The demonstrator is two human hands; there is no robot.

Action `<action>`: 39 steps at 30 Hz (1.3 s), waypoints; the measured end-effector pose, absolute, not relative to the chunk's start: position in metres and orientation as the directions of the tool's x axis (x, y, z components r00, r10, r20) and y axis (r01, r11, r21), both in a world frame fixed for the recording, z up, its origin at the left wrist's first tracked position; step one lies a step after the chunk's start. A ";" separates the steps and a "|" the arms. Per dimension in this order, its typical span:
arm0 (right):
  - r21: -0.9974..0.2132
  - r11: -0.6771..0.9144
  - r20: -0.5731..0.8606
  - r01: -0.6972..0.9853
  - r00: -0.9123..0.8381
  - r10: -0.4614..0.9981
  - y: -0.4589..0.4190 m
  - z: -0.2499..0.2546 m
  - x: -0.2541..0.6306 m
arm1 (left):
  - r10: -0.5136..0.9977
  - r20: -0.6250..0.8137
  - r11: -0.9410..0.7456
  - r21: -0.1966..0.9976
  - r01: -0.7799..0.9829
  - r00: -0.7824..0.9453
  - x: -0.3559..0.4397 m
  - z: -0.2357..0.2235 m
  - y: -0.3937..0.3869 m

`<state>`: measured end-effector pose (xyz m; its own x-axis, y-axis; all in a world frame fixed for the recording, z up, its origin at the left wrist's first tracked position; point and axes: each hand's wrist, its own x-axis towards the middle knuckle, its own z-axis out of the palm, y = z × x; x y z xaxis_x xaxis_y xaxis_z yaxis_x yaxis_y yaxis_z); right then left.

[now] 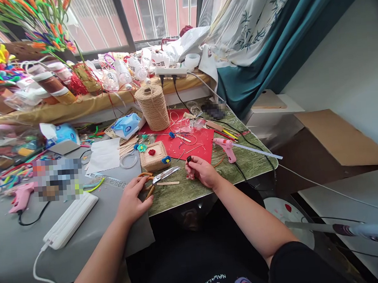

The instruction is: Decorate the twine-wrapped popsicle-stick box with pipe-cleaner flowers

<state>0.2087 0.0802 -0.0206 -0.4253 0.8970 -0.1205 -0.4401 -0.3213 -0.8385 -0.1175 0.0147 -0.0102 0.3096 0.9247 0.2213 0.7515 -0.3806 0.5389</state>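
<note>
At the table's front edge my left hand (131,202) has its fingers and thumb on the orange handles of a pair of scissors (166,174). The blades point right, toward my other hand. My right hand (202,172) is closed in a pinch, with a small dark piece (189,158) showing at its fingertips; its kind is too small to tell. Just beyond the scissors sits a twine-wrapped square box (153,160) with a red flower (151,152), a teal flower (142,147) and a blue flower (166,159) on it. A thin wooden stick (168,183) lies beneath the scissors.
A red sheet (203,140) with scraps lies behind my hands, beside a big twine spool (151,109). A pink glue gun (226,148) with a long glue stick stands right; another glue gun (22,196) lies left, near a white power strip (70,219). Cables cross the table.
</note>
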 end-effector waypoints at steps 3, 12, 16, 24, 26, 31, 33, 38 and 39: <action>-0.889 -0.358 -0.197 -0.286 -0.465 0.863 0.083 -0.019 0.202 | 0.930 0.213 -0.366 0.572 0.734 0.298 -0.119 -0.010 0.014; -0.926 -0.377 -0.347 -0.007 -0.376 0.859 0.090 -0.001 0.176 | 0.937 0.202 -0.349 0.612 0.710 0.285 -0.117 -0.007 0.013; -0.928 -0.372 -0.349 0.000 -0.351 0.869 0.090 0.000 0.177 | 0.933 0.205 -0.359 0.598 0.717 0.296 -0.117 -0.008 0.014; -0.936 -0.351 -0.333 0.005 -0.330 0.883 0.091 -0.007 0.176 | 0.934 0.203 -0.356 0.578 0.734 0.293 -0.119 -0.011 0.015; -0.936 -0.351 -0.334 0.011 -0.334 0.881 0.091 -0.008 0.177 | 0.935 0.204 -0.355 0.577 0.736 0.290 -0.119 -0.012 0.014; -0.935 -0.354 -0.339 0.019 -0.347 0.875 0.091 -0.008 0.178 | 0.933 0.196 -0.358 0.586 0.727 0.301 -0.119 -0.013 0.014; -0.935 -0.355 -0.339 0.018 -0.342 0.876 0.091 -0.009 0.178 | 0.933 0.196 -0.359 0.583 0.729 0.302 -0.118 -0.012 0.014; -0.935 -0.353 -0.338 0.016 -0.340 0.878 0.092 -0.007 0.176 | 0.933 0.205 -0.361 0.574 0.736 0.297 -0.117 -0.009 0.014; -0.936 -0.351 -0.336 0.016 -0.340 0.879 0.092 -0.006 0.176 | 0.933 0.203 -0.358 0.576 0.735 0.296 -0.117 -0.009 0.014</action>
